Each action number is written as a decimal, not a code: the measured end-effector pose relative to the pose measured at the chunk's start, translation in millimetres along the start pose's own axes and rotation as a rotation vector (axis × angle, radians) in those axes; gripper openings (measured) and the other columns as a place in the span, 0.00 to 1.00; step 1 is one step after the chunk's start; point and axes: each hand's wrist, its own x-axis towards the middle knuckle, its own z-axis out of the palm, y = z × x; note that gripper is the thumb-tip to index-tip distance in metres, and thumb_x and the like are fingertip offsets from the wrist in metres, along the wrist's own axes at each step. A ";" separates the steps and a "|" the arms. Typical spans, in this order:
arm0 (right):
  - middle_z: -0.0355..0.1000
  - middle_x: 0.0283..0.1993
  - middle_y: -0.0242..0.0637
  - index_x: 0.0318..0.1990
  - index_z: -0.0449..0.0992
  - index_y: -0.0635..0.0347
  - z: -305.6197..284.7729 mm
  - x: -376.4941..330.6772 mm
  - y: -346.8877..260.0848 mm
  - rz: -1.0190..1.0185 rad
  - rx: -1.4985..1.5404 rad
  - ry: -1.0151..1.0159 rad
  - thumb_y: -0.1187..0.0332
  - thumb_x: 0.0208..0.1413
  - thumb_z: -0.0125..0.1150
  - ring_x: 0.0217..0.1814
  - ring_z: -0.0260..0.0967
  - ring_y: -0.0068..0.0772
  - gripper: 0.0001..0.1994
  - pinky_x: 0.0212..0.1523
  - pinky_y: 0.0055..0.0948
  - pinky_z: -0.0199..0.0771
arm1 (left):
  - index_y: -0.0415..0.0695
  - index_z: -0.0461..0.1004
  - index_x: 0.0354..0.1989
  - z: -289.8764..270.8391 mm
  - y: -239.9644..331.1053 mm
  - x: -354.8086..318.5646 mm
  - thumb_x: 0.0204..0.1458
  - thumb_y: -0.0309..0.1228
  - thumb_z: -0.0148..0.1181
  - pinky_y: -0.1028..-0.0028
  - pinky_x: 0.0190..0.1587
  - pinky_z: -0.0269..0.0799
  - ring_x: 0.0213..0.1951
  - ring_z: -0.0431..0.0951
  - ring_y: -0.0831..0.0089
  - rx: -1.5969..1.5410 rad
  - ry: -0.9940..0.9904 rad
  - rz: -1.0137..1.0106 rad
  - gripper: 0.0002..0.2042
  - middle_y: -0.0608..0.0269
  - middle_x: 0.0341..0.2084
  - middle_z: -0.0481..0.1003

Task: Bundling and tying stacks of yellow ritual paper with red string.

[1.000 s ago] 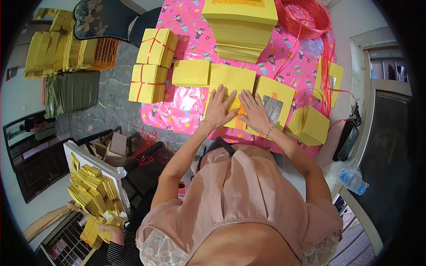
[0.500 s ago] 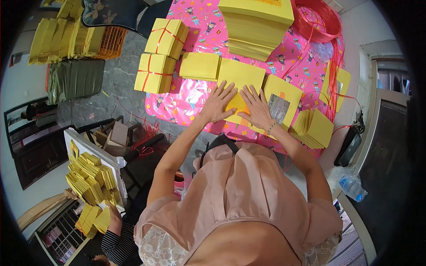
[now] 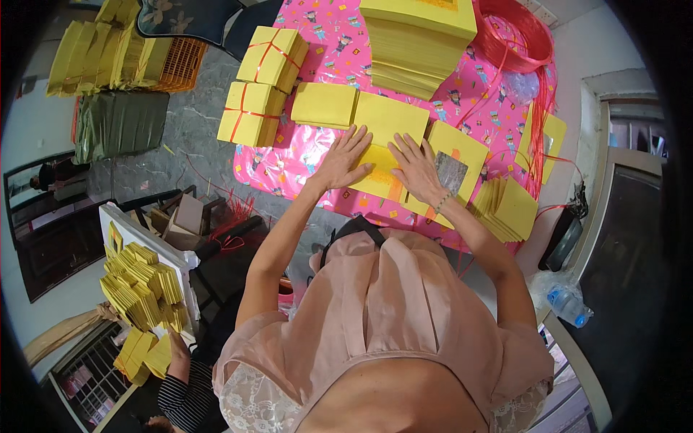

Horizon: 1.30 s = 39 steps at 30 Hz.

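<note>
A yellow paper sheet [image 3: 392,117] with an orange-gold print lies in front of me on a pink patterned table cover. My left hand [image 3: 345,160] rests at its left edge, fingers stretched out. On its right side my right hand [image 3: 419,167] lies flat with spread fingers, partly over a neighbouring stack. That stack of yellow paper [image 3: 463,149] carries a silver-grey patch. To the left of the sheet lies a folded yellow paper stack [image 3: 325,105]. Whether more sheets lie under my hands is hidden.
Two yellow bundles tied with red string [image 3: 250,114] stand at the table's left. A tall paper stack [image 3: 422,50] and a red string coil [image 3: 514,36] are at the back. Fanned folded papers [image 3: 505,209] lie right. A co-worker's hand [image 3: 178,348] holds yellow paper at lower left.
My hands have moved apart, the left one outward to the left, baring more of the orange-gold print between them. The co-worker's hand at lower left has barely shifted.
</note>
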 end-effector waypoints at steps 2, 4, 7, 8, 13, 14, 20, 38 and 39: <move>0.53 0.70 0.43 0.65 0.61 0.57 -3.3 6.6 5.4 0.011 0.003 0.052 0.59 0.55 0.60 0.73 0.47 0.43 0.31 0.69 0.50 0.44 | 0.44 0.53 0.69 -4.0 3.8 1.5 0.58 0.47 0.48 0.55 0.70 0.43 0.71 0.44 0.50 -0.023 0.031 -0.005 0.33 0.50 0.70 0.49; 0.63 0.62 0.43 0.57 0.68 0.59 -7.4 13.6 10.3 0.004 -0.010 0.173 0.65 0.51 0.63 0.66 0.58 0.42 0.25 0.64 0.45 0.54 | 0.42 0.60 0.65 -4.8 9.1 4.0 0.57 0.41 0.53 0.55 0.68 0.49 0.69 0.51 0.50 -0.158 0.138 -0.079 0.29 0.49 0.68 0.54; 0.65 0.60 0.42 0.54 0.70 0.60 -0.5 18.9 25.4 -0.083 -0.028 0.214 0.66 0.50 0.64 0.63 0.61 0.42 0.23 0.61 0.40 0.60 | 0.40 0.65 0.60 7.8 28.9 13.2 0.54 0.33 0.56 0.52 0.63 0.55 0.63 0.60 0.47 -0.274 0.537 -0.194 0.24 0.46 0.62 0.62; 0.68 0.55 0.42 0.49 0.72 0.61 -0.8 20.0 27.8 -0.128 -0.050 0.259 0.67 0.50 0.64 0.59 0.65 0.42 0.19 0.58 0.37 0.66 | 0.36 0.62 0.60 13.3 34.5 17.2 0.51 0.31 0.60 0.55 0.58 0.60 0.53 0.66 0.50 -0.146 0.688 -0.198 0.27 0.41 0.52 0.65; 0.74 0.49 0.42 0.46 0.74 0.62 -3.6 23.6 32.4 -0.209 -0.041 0.390 0.69 0.54 0.61 0.54 0.71 0.42 0.13 0.58 0.40 0.68 | 0.29 0.48 0.65 24.2 55.4 35.1 0.47 0.35 0.67 0.61 0.49 0.64 0.40 0.65 0.60 -0.229 0.823 -0.533 0.42 0.48 0.41 0.61; 0.75 0.47 0.42 0.46 0.75 0.62 -6.5 25.0 31.8 -0.182 -0.020 0.400 0.69 0.55 0.59 0.52 0.73 0.41 0.12 0.59 0.40 0.68 | 0.29 0.46 0.65 26.3 54.9 40.2 0.47 0.36 0.68 0.65 0.45 0.66 0.39 0.66 0.63 -0.504 0.823 -0.643 0.44 0.49 0.41 0.64; 0.74 0.50 0.41 0.47 0.75 0.62 -30.0 37.7 1.6 -0.184 0.021 0.372 0.67 0.56 0.60 0.55 0.72 0.40 0.14 0.61 0.44 0.65 | 0.37 0.58 0.58 22.2 44.2 62.8 0.50 0.30 0.66 0.79 0.31 0.72 0.29 0.74 0.76 -1.258 0.847 -0.643 0.29 0.61 0.33 0.74; 0.65 0.52 0.48 0.46 0.72 0.64 -30.5 -43.6 -26.0 0.152 0.294 0.280 0.77 0.51 0.58 0.59 0.63 0.54 0.13 0.57 0.43 0.67 | 0.41 0.70 0.46 7.8 -104.0 43.1 0.54 0.23 0.60 0.72 0.35 0.81 0.36 0.80 0.69 -1.458 0.850 -0.893 0.12 0.59 0.39 0.78; 0.65 0.52 0.48 0.46 0.72 0.64 -30.4 -45.3 -27.0 0.155 0.294 0.278 0.77 0.51 0.58 0.59 0.63 0.54 0.13 0.57 0.43 0.67 | 0.41 0.70 0.46 11.1 -106.1 42.7 0.54 0.23 0.60 0.72 0.35 0.81 0.36 0.80 0.69 -1.459 0.846 -0.896 0.12 0.59 0.39 0.78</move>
